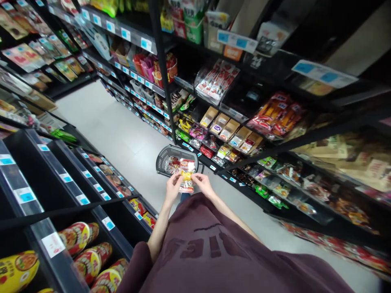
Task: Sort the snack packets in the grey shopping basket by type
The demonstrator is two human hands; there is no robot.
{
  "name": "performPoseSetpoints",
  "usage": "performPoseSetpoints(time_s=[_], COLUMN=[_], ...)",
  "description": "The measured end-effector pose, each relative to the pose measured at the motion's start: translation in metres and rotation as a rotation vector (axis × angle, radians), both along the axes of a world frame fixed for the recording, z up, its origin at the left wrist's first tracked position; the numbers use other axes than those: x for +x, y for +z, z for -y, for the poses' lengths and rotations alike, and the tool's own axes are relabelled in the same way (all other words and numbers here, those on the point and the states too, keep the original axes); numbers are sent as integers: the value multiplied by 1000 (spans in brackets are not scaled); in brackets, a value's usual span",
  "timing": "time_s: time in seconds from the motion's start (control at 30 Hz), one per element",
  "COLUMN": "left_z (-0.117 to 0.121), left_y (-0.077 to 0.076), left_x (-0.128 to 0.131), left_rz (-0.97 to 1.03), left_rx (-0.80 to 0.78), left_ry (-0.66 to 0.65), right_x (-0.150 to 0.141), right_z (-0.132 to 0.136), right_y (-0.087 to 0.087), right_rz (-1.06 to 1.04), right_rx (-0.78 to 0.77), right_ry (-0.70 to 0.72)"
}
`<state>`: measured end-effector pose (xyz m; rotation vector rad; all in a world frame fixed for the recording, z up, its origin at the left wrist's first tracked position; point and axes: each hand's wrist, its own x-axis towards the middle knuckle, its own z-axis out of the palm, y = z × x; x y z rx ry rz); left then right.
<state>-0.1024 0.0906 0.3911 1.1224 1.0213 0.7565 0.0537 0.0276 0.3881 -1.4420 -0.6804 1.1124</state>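
Both my hands hold a small clear snack packet (186,176) with a red top and yellow contents, in front of my waist. My left hand (173,186) pinches its left edge with closed fingers. My right hand (203,184) grips its right edge the same way. Just beyond the packet a dark wire shopping basket (163,156) sits on the floor with several red packets inside.
A narrow shop aisle with a pale floor (116,130) runs ahead. Black shelves of snack packets (275,116) line the right side. Black shelves with instant noodle bowls (79,238) stand at my left. My maroon shirt (214,252) fills the bottom.
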Motion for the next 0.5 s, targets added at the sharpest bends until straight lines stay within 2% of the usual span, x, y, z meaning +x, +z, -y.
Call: performPoseSetpoints(time_s=[0.13,0.23,0.37,0.5], left_z=[31,68,126,173], left_y=[7,7,-2,-11], left_x=[10,18,26,32], left_rz=[-35,-56,-13,1], left_rx=[30,28,-113,-230], left_ry=[-108,-203,-278,-328], right_x=[4,3,-3,-7], right_z=[47,94,159,210], right_y=[4,-1,-12,-16], right_rz=[6,7,1,-37], right_rx=[27,25,-2,-37], right_ry=[-30,-135,-341,-461])
